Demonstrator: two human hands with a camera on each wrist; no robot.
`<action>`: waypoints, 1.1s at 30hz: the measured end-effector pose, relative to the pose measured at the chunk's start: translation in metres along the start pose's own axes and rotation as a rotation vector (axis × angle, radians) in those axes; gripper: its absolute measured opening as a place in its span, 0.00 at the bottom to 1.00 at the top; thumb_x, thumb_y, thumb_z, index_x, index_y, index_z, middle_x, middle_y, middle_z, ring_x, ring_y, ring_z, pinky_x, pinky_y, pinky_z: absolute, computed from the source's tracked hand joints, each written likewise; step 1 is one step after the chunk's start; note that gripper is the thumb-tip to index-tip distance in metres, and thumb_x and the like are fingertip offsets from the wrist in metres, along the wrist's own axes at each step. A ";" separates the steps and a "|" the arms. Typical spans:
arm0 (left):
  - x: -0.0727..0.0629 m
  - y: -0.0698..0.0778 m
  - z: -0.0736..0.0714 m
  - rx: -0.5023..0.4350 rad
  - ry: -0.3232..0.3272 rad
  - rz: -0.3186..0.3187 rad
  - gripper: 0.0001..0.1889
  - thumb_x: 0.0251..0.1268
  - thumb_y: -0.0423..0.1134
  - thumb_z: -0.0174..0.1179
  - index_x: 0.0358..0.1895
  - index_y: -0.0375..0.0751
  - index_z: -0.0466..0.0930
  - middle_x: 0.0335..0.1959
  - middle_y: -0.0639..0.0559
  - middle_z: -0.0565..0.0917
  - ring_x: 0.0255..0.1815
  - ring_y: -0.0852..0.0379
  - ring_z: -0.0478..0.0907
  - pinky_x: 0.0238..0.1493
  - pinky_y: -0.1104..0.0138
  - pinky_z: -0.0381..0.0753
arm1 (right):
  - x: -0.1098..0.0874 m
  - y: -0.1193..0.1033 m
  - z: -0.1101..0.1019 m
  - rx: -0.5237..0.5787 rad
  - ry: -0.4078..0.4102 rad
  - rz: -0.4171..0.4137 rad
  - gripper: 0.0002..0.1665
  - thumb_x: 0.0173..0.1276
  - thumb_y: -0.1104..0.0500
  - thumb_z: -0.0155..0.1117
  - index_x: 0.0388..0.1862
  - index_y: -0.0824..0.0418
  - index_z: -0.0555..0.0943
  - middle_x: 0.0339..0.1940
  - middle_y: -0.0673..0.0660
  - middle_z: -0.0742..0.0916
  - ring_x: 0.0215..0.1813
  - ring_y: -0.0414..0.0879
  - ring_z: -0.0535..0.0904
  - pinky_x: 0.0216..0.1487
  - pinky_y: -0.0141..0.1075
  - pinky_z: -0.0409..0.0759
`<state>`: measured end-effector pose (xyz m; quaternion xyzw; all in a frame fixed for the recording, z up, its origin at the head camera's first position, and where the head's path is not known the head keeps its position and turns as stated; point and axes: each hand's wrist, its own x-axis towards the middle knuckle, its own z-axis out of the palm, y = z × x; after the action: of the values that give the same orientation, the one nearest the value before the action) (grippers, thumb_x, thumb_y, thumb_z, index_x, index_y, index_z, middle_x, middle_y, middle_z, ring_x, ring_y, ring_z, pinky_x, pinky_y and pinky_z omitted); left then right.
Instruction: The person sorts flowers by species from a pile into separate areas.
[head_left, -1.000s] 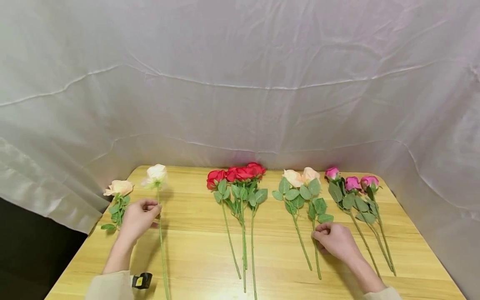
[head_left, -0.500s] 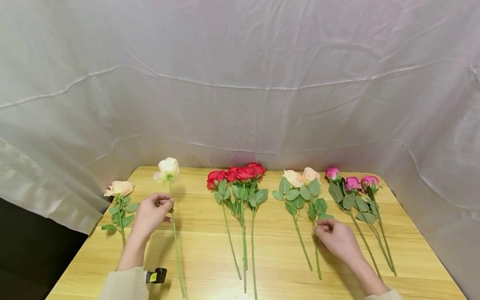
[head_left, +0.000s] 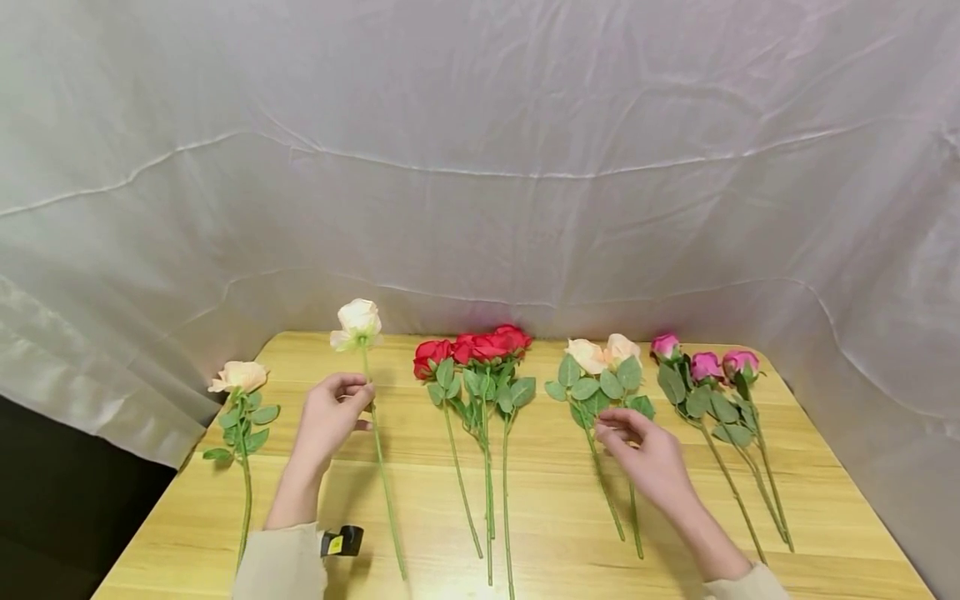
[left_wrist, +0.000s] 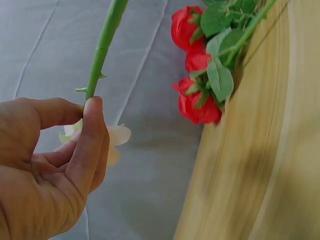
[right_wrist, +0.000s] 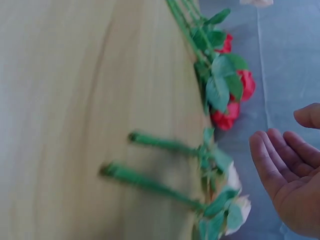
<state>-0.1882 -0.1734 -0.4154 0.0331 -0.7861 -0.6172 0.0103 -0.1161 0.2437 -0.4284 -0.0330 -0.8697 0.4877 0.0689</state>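
Note:
My left hand [head_left: 328,421] pinches the stem of a creamy white rose [head_left: 358,321] between thumb and fingers. The flower stands tilted above the table's left half, its stem slanting down toward the front. In the left wrist view the green stem [left_wrist: 105,47] passes between thumb and fingertips. My right hand [head_left: 651,462] hovers over two peach roses [head_left: 587,356] lying right of centre, and overlaps their leaves and stems in the head view. Its thumb and fingers are apart with nothing between them, as the right wrist view shows of that hand [right_wrist: 295,167].
Red roses [head_left: 483,346] lie at the table's middle, stems toward the front. Magenta roses [head_left: 705,367] are on the right, and a single peach rose [head_left: 240,377] on the far left. A grey curtain [head_left: 480,233] hangs behind the wooden table [head_left: 562,533].
My left hand has carried the white rose rightward and upward, uncovering the far-left rose's stem. The right hand has released the right-hand peach rose's stem and moved up and left.

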 end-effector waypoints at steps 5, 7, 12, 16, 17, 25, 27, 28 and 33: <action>0.002 0.004 0.011 -0.041 -0.011 0.009 0.17 0.76 0.35 0.60 0.59 0.26 0.77 0.45 0.41 0.79 0.39 0.55 0.80 0.34 0.65 0.89 | 0.006 -0.015 0.011 0.030 -0.021 -0.044 0.17 0.76 0.55 0.67 0.58 0.62 0.84 0.50 0.60 0.90 0.49 0.49 0.87 0.48 0.34 0.87; 0.003 0.004 0.016 -0.058 -0.014 0.013 0.16 0.76 0.34 0.60 0.59 0.26 0.77 0.46 0.41 0.79 0.40 0.55 0.80 0.34 0.64 0.89 | 0.008 -0.023 0.017 0.045 -0.031 -0.058 0.17 0.76 0.55 0.67 0.58 0.62 0.84 0.50 0.60 0.90 0.48 0.47 0.87 0.47 0.33 0.87; 0.004 0.006 0.026 -0.094 -0.011 0.022 0.15 0.75 0.33 0.60 0.58 0.26 0.77 0.44 0.41 0.79 0.39 0.54 0.80 0.34 0.65 0.89 | 0.013 -0.040 0.032 0.074 -0.052 -0.093 0.17 0.76 0.56 0.67 0.59 0.62 0.84 0.50 0.59 0.90 0.46 0.46 0.87 0.45 0.33 0.87; 0.004 0.010 0.035 -0.129 -0.018 0.032 0.15 0.75 0.32 0.61 0.57 0.26 0.78 0.44 0.41 0.79 0.38 0.56 0.80 0.33 0.66 0.89 | 0.017 -0.052 0.044 0.104 -0.083 -0.119 0.16 0.76 0.56 0.67 0.58 0.61 0.84 0.50 0.57 0.90 0.45 0.46 0.87 0.46 0.34 0.87; 0.003 0.011 0.037 -0.137 -0.022 0.034 0.15 0.74 0.32 0.61 0.57 0.26 0.78 0.45 0.41 0.79 0.37 0.56 0.80 0.33 0.66 0.89 | 0.017 -0.054 0.047 0.114 -0.092 -0.122 0.16 0.75 0.57 0.67 0.58 0.60 0.85 0.50 0.57 0.90 0.45 0.46 0.87 0.46 0.36 0.87; 0.002 0.019 0.056 -0.187 -0.046 0.050 0.16 0.73 0.32 0.64 0.57 0.26 0.77 0.47 0.38 0.81 0.35 0.59 0.81 0.31 0.65 0.88 | 0.020 -0.075 0.073 0.124 -0.154 -0.157 0.14 0.74 0.59 0.68 0.57 0.57 0.86 0.50 0.55 0.90 0.45 0.47 0.88 0.43 0.37 0.88; 0.002 0.021 0.060 -0.194 -0.045 0.051 0.16 0.72 0.31 0.64 0.57 0.25 0.77 0.46 0.39 0.82 0.35 0.59 0.81 0.31 0.65 0.88 | 0.021 -0.079 0.080 0.120 -0.160 -0.168 0.14 0.73 0.59 0.69 0.56 0.56 0.86 0.49 0.55 0.91 0.44 0.47 0.88 0.41 0.36 0.87; 0.002 0.022 0.062 -0.201 -0.043 0.050 0.16 0.72 0.31 0.64 0.57 0.25 0.78 0.46 0.39 0.81 0.35 0.59 0.81 0.31 0.65 0.88 | 0.021 -0.081 0.083 0.115 -0.162 -0.170 0.14 0.73 0.59 0.69 0.55 0.55 0.86 0.48 0.53 0.91 0.44 0.46 0.88 0.40 0.34 0.87; 0.002 0.026 0.075 -0.247 -0.036 0.046 0.14 0.71 0.29 0.63 0.56 0.24 0.78 0.43 0.40 0.81 0.35 0.56 0.81 0.30 0.66 0.88 | 0.020 -0.085 0.097 0.115 -0.182 -0.186 0.13 0.72 0.60 0.69 0.53 0.57 0.87 0.45 0.52 0.91 0.41 0.43 0.87 0.36 0.33 0.86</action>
<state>-0.1957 -0.0944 -0.4084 0.0024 -0.7047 -0.7094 0.0143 -0.1497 0.1203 -0.4041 0.0958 -0.8422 0.5294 0.0365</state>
